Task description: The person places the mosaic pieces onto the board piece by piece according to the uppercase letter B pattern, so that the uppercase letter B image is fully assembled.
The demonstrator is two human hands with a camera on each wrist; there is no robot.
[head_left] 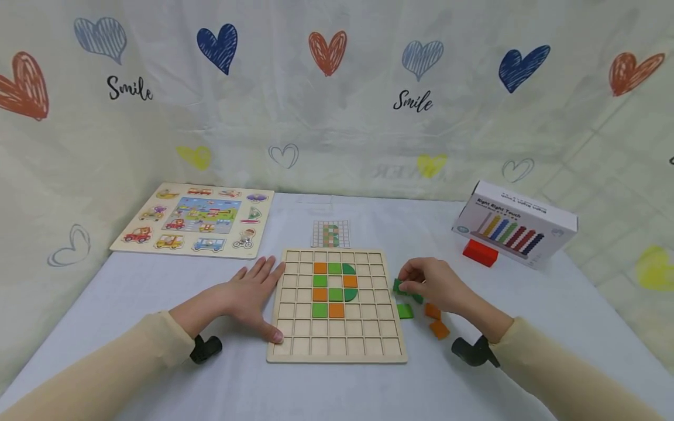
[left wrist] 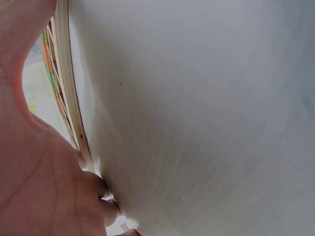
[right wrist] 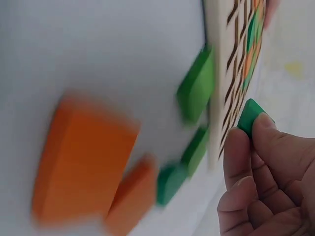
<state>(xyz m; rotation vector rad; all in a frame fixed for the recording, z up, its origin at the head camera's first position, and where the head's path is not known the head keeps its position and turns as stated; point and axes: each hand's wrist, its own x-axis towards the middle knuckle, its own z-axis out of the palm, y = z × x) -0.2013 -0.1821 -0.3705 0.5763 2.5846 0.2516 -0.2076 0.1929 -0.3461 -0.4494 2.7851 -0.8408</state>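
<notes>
A wooden grid board (head_left: pixel 337 349) lies flat on the table, with orange, light green and dark green tiles filling some of its upper squares. My left hand (head_left: pixel 250 298) rests along the board's left edge, fingers extended and spread, thumb at the lower left corner. Beyond the board's right edge, my right hand (head_left: pixel 434 283) pinches a dark green tile (right wrist: pixel 250 117) between thumb and index finger. Loose near that hand are light green tiles (right wrist: pixel 198 86), another dark green tile (right wrist: pixel 171 183) and two orange tiles (right wrist: pixel 86 162). In the left wrist view, palm and board edge show.
Behind the board lies a printed pattern card (head_left: pixel 318 235). A wooden vehicle puzzle (head_left: pixel 126 248) is at the back left. At the back right, a white box (head_left: pixel 553 231) leans by a red block (head_left: pixel 480 253). A white heart-printed cloth (head_left: pixel 363 146) hangs behind the table.
</notes>
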